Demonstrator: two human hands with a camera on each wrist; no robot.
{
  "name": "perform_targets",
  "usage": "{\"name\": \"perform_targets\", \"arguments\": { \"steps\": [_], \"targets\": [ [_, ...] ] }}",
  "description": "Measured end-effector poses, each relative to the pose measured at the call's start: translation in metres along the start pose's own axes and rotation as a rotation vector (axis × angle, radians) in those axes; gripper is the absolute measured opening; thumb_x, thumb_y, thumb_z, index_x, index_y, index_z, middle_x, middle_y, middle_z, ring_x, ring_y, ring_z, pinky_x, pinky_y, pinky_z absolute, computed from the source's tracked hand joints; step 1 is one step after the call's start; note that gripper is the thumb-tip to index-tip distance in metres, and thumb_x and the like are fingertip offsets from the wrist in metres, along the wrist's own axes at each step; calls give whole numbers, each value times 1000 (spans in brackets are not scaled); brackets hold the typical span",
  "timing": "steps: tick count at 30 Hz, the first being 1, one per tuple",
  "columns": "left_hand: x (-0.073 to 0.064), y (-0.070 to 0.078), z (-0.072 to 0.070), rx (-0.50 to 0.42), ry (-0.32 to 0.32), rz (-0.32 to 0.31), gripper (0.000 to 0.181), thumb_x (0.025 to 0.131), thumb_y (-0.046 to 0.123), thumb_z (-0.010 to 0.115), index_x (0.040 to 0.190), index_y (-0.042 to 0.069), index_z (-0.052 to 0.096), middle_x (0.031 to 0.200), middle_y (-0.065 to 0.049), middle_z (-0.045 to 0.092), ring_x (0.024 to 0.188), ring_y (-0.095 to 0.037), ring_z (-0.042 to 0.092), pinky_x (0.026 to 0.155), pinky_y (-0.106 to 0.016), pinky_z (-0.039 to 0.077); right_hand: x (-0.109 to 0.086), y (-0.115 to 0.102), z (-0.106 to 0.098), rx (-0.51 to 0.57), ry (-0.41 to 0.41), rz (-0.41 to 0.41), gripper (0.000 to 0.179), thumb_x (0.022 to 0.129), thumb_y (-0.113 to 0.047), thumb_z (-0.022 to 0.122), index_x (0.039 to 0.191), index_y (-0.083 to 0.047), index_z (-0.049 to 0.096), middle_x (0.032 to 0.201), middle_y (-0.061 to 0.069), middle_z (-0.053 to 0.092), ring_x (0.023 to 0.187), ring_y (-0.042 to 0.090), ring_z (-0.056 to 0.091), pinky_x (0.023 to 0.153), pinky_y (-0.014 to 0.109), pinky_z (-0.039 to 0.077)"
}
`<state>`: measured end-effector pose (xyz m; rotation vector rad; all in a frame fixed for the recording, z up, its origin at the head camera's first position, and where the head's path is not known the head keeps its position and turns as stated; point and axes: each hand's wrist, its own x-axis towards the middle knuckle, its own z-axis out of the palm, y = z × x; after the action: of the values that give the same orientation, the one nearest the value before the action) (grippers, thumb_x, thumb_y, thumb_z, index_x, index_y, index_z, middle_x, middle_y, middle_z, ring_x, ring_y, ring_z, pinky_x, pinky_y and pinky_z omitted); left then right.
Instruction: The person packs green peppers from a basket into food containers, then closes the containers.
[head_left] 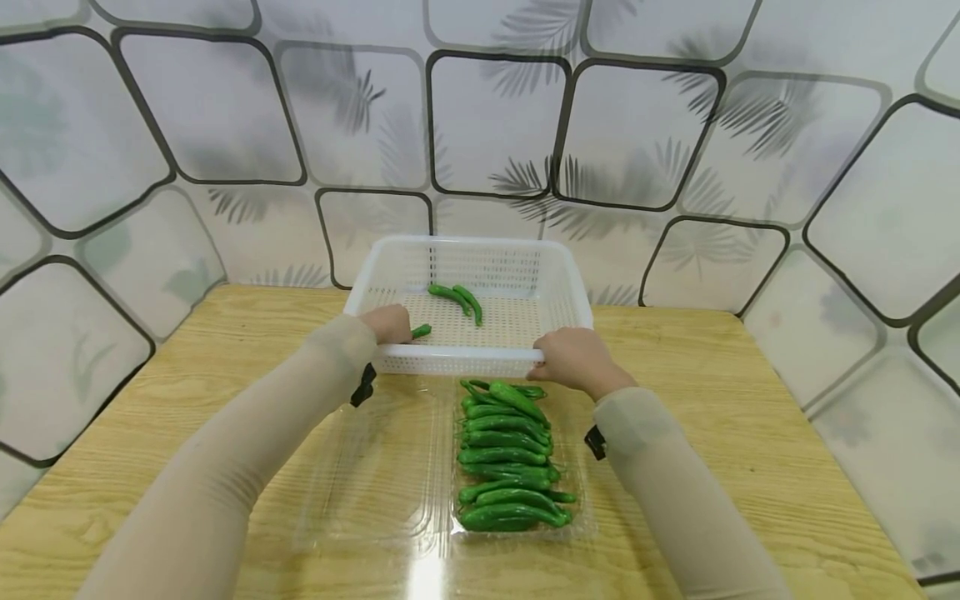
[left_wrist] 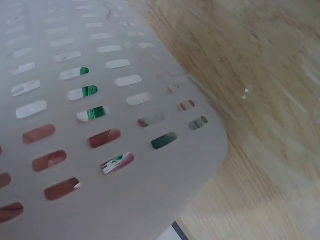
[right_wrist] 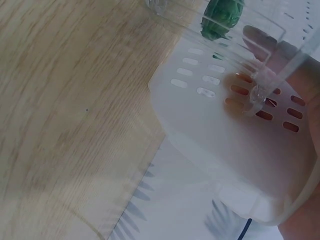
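A white perforated basket (head_left: pixel 468 361) stands at the back of the table. My left hand (head_left: pixel 388 323) reaches over its front left corner, fingers curled round a green chili pepper (head_left: pixel 422 331) whose end pokes out. Through the slots in the left wrist view, bits of finger and green show; the rest of that grip is hidden. With thumb outside and fingers inside, my right hand (head_left: pixel 576 358) holds the basket's front right rim. Two more chili peppers (head_left: pixel 467 304) lie on the basket floor. Before the basket, several chili peppers (head_left: pixel 506 454) fill one half of a clear plastic clamshell box (head_left: pixel 588 500).
The clamshell's other half, a transparent lid (head_left: pixel 378 475), lies flat to the left of the filled half. Behind the wooden table (head_left: pixel 675 467) hangs a patterned cloth wall (head_left: pixel 495 125), close to the back of the basket. Cloth also encloses both sides.
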<state>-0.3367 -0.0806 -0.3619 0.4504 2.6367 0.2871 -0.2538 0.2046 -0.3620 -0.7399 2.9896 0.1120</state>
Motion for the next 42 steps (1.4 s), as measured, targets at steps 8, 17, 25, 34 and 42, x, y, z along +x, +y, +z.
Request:
{"name": "perform_targets", "arguments": {
  "steps": [8, 17, 25, 34, 42],
  "targets": [
    [0, 0, -1, 19, -29, 11, 14, 85, 3, 50, 73, 5, 57, 72, -7, 51, 63, -17, 40, 59, -26, 33, 0, 1, -1, -14, 4, -4, 28, 80, -45, 70, 74, -20, 61, 66, -7, 58, 56, 12, 52, 52, 32, 42],
    [-1, -1, -2, 11, 25, 43, 20, 89, 4, 47, 75, 0, 61, 70, -5, 51, 63, -15, 41, 65, -27, 38, 0, 0, 0, -4, 7, -2, 28, 79, -46, 70, 72, -21, 59, 66, -8, 56, 56, 12, 51, 52, 32, 42],
    [-6, -7, -3, -71, 200, 140, 29, 98, 4, 41, 101, -8, 67, 95, -19, 65, 79, -22, 58, 87, -40, 44, -1, 0, 0, 8, 19, -3, 28, 79, -45, 71, 73, -20, 60, 66, -8, 57, 56, 12, 52, 52, 33, 42],
    [-19, 6, -6, 70, 384, 288, 28, 96, -2, 40, 103, -7, 67, 121, -23, 57, 115, -35, 52, 95, -42, 41, -1, 0, 0, 7, 7, 11, 27, 79, -45, 71, 74, -20, 62, 66, -7, 58, 56, 12, 52, 52, 32, 42],
    [-27, 15, -6, 106, 460, 337, 26, 97, -1, 43, 111, -6, 64, 127, -20, 54, 113, -32, 54, 95, -39, 43, -1, -1, 1, 4, 16, 2, 28, 79, -45, 71, 72, -20, 60, 65, -7, 57, 55, 12, 51, 52, 32, 41]
  ]
}}
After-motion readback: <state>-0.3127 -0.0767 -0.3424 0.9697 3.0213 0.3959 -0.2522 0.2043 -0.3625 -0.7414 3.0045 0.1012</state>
